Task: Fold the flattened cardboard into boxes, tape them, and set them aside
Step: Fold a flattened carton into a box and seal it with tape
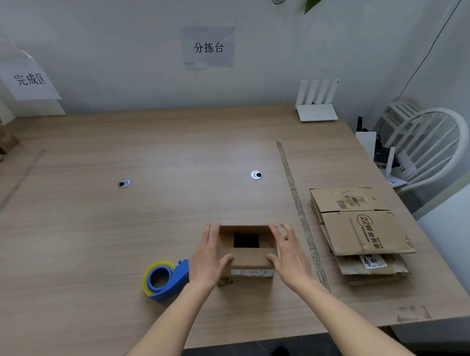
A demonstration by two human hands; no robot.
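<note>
Cardboard box [247, 253] stands at lower centre of the frame on the wooden table [97, 236], its top flaps folded partly inward with a dark square gap between them. Your left hand [208, 254] rests against the box's left side, fingers straight and extended, thumb laid on the near flap. Your right hand [285, 252] mirrors it on the right side, fingers straight, thumb on the same flap; neither hand curls around the box. A blue tape dispenser [165, 280] with a yellow roll lies just beside your left wrist, lower left of the box. A stack of flattened cardboard [363, 234] lies at right of frame, beyond a strip of tape [300, 215] stuck to the table.
</note>
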